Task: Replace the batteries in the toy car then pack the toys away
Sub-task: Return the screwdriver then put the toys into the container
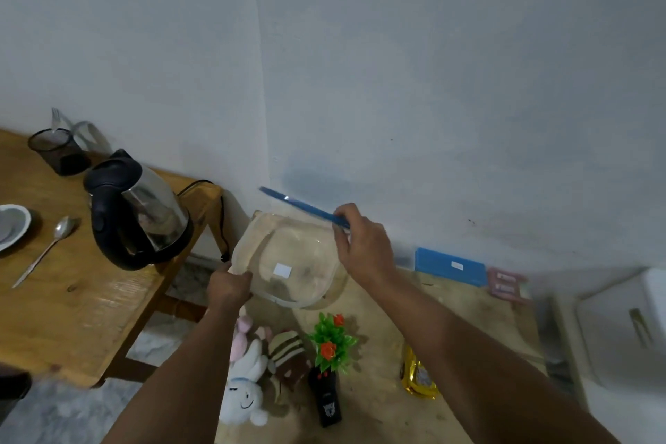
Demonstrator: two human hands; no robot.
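Rising behind both hands, a pale blue-grey plastered wall (432,83) fills most of the view, smooth and matt, with a vertical corner line above the left hand. Below the hands a light, scuffed wooden tabletop (378,353) is seen; to the left of the left hand stands a second, honey-coloured wooden table (72,299) with a visible grain. A white boxy plastic unit (620,328) is placed far to the right of the right hand.

A clear, rounded-rectangular plastic container (288,263) is held tilted in the air between the hands. Its near edge is gripped by the left hand (229,287), fingers curled round the rim. Its blue lid (306,207), thin and flat, is pinched at the edge by the right hand (364,245) just above the container's far rim.

Left of the left hand, a glossy steel and black kettle (137,213) is set, with a black mesh cup (57,151), a metal spoon (47,249) and a white dish (12,225) beyond it.

Beneath the forearms lie soft plush toys (248,386), a black remote-like device (326,400), an artificial plant (331,342) and a gold foil packet (418,378). No toy car can be made out.
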